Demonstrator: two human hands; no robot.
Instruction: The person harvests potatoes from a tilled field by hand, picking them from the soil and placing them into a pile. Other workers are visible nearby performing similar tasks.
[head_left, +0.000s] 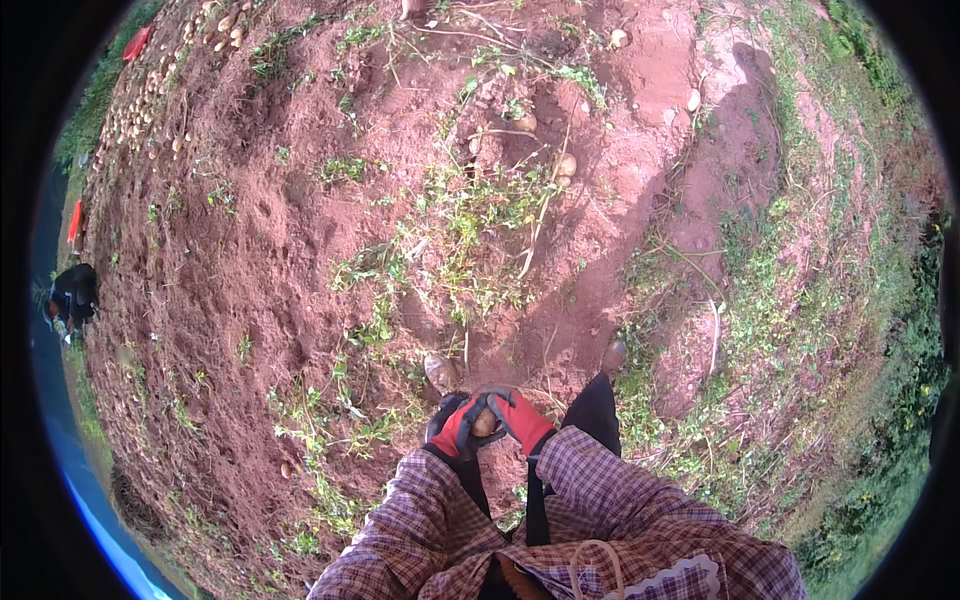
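A round brown tuber (485, 423) sits between my two gloved hands, low in front of my body. My left hand (456, 429), in a red and dark grey work glove, curls around its left side. From the right, my right hand (516, 417) in a matching glove closes over its far and right side. Part of the tuber's skin shows between the gloves; the rest is hidden by fingers. Beneath the hands lies reddish soil (502, 469). My soil-covered shoes (441, 372) stand just beyond the hands, apart from each other.
Green vines (469, 247) and dry stems trail over the soil ahead. Several tubers (565, 165) lie partly bare there. More tubers (142, 105) are spread at the far left, near a red object (137, 43). A person (73, 294) in dark clothing is at the left edge.
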